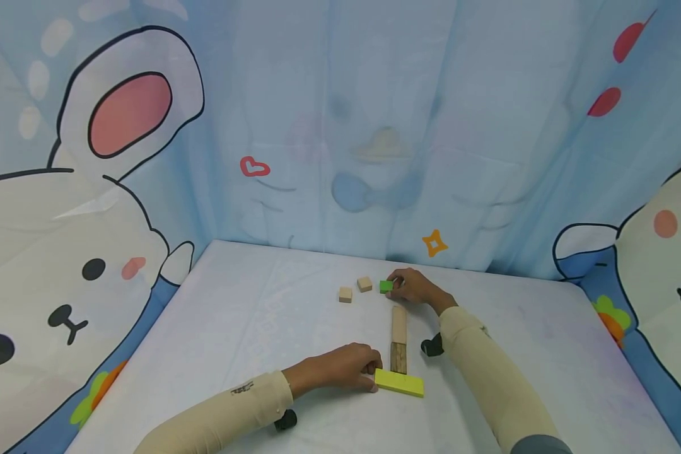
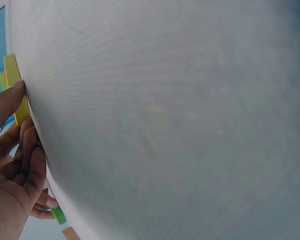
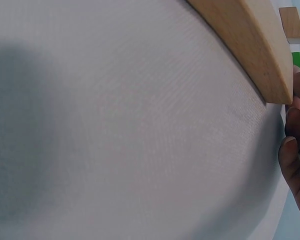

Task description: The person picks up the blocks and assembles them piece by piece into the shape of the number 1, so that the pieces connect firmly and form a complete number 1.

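On the white table, a long yellow block lies crosswise, and my left hand pinches its left end. The left wrist view has the thumb against the yellow block, with a finger at its lower end. Just beyond, two wooden blocks stand in line end to end, a darker block nearer and a lighter block farther. My right hand grips a small green block past the far end of that line. In the right wrist view, fingers partly hide the green block.
Two small wooden cubes, one cube and another cube, sit left of the green block. A light blue printed curtain rises behind the table's back edge. Dark round wrist pieces show under both sleeves.
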Tool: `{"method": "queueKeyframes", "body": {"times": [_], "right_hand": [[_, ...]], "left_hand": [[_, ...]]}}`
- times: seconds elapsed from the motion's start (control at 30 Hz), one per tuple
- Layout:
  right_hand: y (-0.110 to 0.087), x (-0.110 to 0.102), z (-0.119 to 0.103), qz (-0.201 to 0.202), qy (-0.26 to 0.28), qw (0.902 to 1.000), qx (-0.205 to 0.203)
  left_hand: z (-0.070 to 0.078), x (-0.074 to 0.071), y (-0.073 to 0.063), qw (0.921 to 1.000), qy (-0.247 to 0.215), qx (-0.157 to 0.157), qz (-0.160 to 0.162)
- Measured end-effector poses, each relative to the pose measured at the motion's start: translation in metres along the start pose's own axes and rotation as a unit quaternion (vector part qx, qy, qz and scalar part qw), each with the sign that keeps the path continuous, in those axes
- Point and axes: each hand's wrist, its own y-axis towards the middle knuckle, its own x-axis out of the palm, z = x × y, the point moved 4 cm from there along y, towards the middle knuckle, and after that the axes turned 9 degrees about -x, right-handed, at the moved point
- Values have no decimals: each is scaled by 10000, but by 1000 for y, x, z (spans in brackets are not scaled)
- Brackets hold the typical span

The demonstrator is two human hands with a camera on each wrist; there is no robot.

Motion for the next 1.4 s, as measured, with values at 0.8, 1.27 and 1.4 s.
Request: {"method": "queueKeyframes", "body": {"times": [0.8,1.27,1.4], "right_hand": [[-8,-3,2,52,14,10000,-68],[-10,-2,3,78,0,9999,-81],[-11,-3,3,89,30,9999,-131]], "left_hand": [[0,1,1,10000,47,-22,-20],[0,1,0,10000,79,52,30],[0,1,1,9999,103,106,36]]}}
